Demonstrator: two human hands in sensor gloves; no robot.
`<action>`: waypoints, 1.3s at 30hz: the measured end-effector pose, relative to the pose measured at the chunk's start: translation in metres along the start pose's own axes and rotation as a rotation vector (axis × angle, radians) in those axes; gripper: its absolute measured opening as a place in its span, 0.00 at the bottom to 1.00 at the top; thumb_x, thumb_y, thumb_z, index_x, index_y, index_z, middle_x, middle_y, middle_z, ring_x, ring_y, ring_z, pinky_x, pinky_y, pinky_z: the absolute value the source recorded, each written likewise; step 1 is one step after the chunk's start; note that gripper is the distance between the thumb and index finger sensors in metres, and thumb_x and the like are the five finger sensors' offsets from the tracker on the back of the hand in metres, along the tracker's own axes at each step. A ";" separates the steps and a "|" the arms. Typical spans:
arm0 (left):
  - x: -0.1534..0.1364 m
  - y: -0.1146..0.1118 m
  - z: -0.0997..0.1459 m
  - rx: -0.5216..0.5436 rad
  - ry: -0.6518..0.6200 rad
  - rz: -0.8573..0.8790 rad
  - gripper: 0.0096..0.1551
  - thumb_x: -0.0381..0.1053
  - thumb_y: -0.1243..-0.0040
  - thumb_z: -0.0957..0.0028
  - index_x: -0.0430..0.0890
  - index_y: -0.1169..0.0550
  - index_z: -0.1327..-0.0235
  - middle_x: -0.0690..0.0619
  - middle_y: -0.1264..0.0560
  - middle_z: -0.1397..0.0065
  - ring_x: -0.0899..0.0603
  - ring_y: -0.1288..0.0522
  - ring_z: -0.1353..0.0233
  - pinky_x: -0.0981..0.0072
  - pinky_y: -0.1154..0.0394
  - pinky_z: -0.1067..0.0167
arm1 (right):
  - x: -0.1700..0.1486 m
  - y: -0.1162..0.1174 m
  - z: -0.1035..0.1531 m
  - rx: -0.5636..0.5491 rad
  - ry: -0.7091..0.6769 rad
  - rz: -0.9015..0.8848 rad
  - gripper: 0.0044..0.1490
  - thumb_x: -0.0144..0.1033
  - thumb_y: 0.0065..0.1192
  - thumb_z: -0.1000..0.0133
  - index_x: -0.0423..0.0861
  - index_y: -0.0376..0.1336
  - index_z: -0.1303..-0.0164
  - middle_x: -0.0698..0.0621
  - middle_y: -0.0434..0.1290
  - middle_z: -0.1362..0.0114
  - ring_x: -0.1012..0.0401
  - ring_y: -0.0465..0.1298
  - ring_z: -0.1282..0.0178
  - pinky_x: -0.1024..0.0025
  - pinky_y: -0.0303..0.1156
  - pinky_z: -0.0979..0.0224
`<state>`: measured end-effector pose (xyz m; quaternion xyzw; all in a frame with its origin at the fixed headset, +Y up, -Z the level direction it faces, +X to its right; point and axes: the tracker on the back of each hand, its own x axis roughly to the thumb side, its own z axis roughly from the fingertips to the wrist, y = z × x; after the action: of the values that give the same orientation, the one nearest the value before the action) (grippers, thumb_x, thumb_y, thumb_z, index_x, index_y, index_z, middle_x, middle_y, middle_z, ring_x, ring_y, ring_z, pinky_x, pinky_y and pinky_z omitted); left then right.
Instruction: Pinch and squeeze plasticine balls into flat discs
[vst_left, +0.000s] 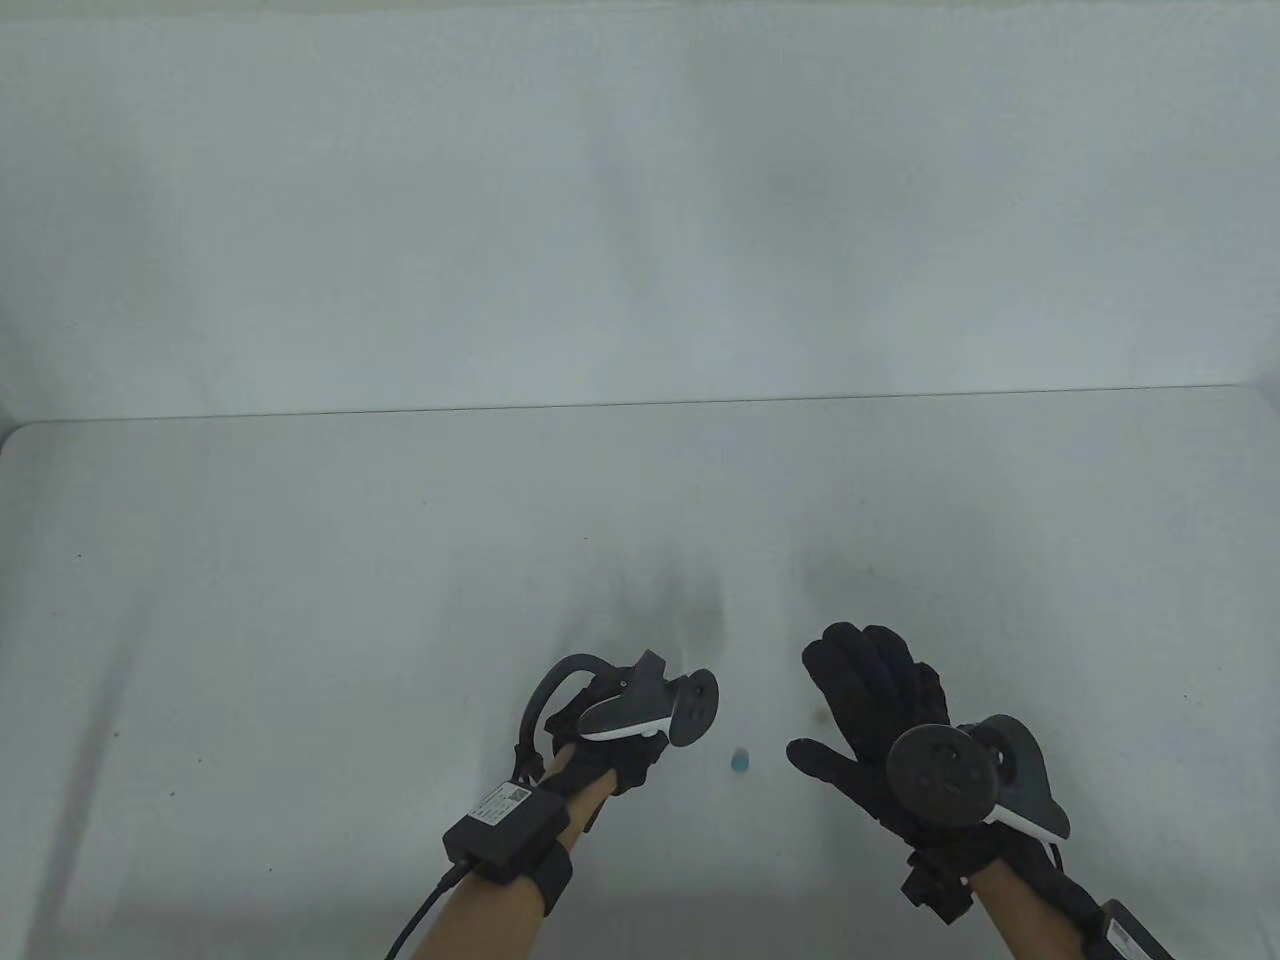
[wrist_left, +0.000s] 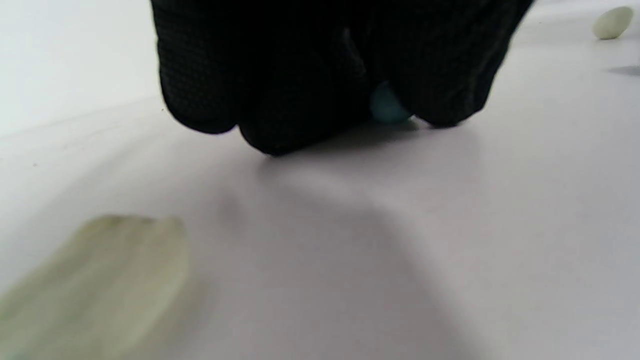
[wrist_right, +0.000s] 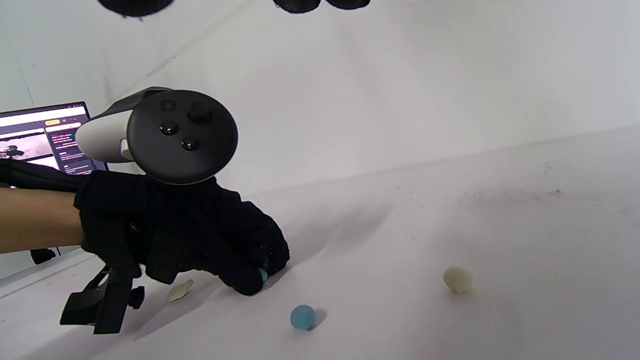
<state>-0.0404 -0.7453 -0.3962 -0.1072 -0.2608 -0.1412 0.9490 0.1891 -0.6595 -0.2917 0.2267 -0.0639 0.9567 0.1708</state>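
My left hand (vst_left: 640, 762) rests low on the table with the fingers curled. In the left wrist view its fingertips (wrist_left: 300, 120) pinch a small blue plasticine piece (wrist_left: 387, 107) against the table. The right wrist view shows the same pinch (wrist_right: 261, 275). A loose blue ball (vst_left: 739, 762) lies between my hands and shows in the right wrist view (wrist_right: 303, 317) too. A cream ball (wrist_right: 457, 279) lies further right. My right hand (vst_left: 835, 705) is open, fingers spread, holding nothing, just right of the blue ball.
A pale green flattened disc (wrist_right: 180, 291) lies by my left wrist, blurred in the left wrist view (wrist_left: 100, 280). The table's far edge (vst_left: 640, 405) meets a white wall. A monitor (wrist_right: 45, 135) stands off to the left.
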 end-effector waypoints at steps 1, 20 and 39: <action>0.000 0.000 0.000 0.000 -0.006 -0.010 0.27 0.51 0.35 0.49 0.43 0.22 0.37 0.45 0.21 0.39 0.45 0.16 0.46 0.55 0.18 0.41 | 0.000 0.000 0.000 -0.001 0.002 -0.004 0.53 0.68 0.41 0.39 0.44 0.43 0.12 0.41 0.44 0.09 0.34 0.47 0.12 0.25 0.51 0.24; -0.078 0.055 0.071 0.245 0.107 0.623 0.28 0.49 0.38 0.46 0.39 0.25 0.35 0.46 0.17 0.41 0.47 0.13 0.49 0.55 0.18 0.43 | -0.001 -0.003 0.001 -0.017 0.005 -0.017 0.53 0.68 0.41 0.39 0.44 0.43 0.12 0.41 0.44 0.09 0.34 0.47 0.12 0.25 0.51 0.24; -0.102 -0.013 0.134 0.288 -0.054 1.912 0.26 0.45 0.48 0.40 0.37 0.26 0.31 0.39 0.21 0.34 0.41 0.15 0.39 0.52 0.20 0.37 | -0.008 0.002 -0.002 0.022 0.049 -0.067 0.52 0.68 0.40 0.39 0.45 0.43 0.12 0.40 0.43 0.09 0.34 0.47 0.12 0.26 0.51 0.24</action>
<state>-0.1912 -0.6988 -0.3354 -0.1599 -0.0997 0.7267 0.6606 0.1947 -0.6631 -0.2971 0.2072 -0.0415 0.9563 0.2019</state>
